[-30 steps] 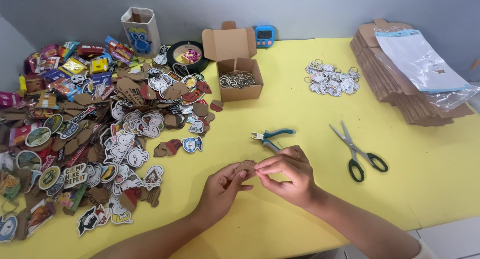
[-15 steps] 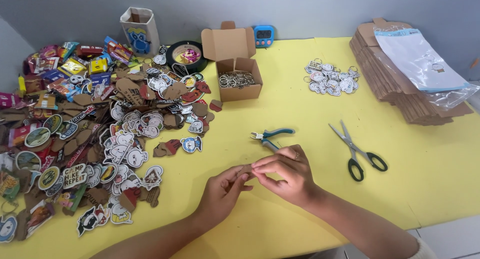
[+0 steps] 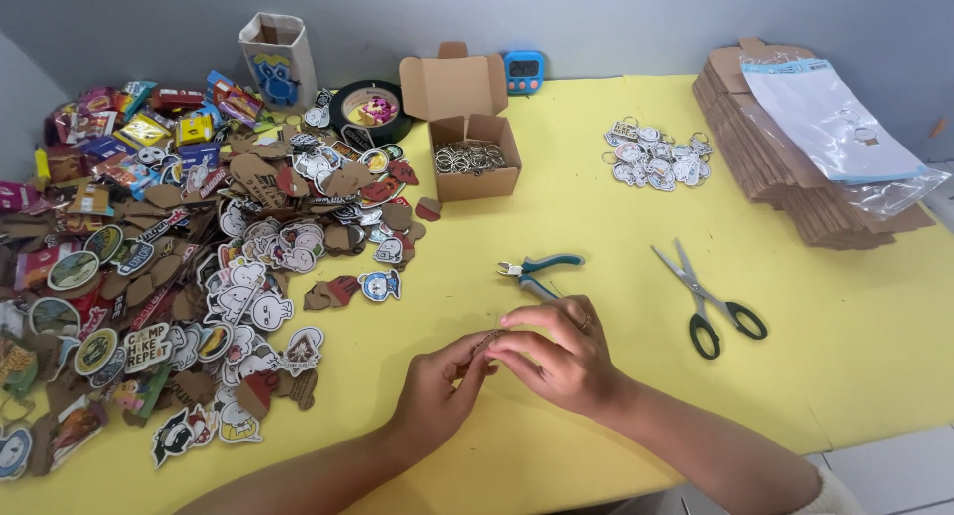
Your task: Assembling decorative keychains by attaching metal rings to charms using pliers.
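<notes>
My left hand [image 3: 437, 388] and my right hand [image 3: 558, 355] meet at the fingertips low over the yellow table [image 3: 616, 237]. Between them they pinch a small brown cut-out piece [image 3: 485, 342], mostly hidden by the fingers. Blue-handled pliers [image 3: 537, 269] lie just beyond my right hand. A big heap of flat printed charms and brown cut-outs [image 3: 199, 267] covers the table's left side, its nearest pieces a little left of my left hand.
An open cardboard box of metal rings [image 3: 475, 159] stands at the back centre, beside a tape roll [image 3: 370, 110] and a small blue timer [image 3: 524, 71]. Finished keychains [image 3: 656, 155] lie further right. Scissors [image 3: 708, 298] rest on the right. Flat cardboard stacks under a plastic bag [image 3: 825, 147] fill the far right.
My hands have shifted slightly while working the small piece between the fingertips. Nothing else on the table has moved.
</notes>
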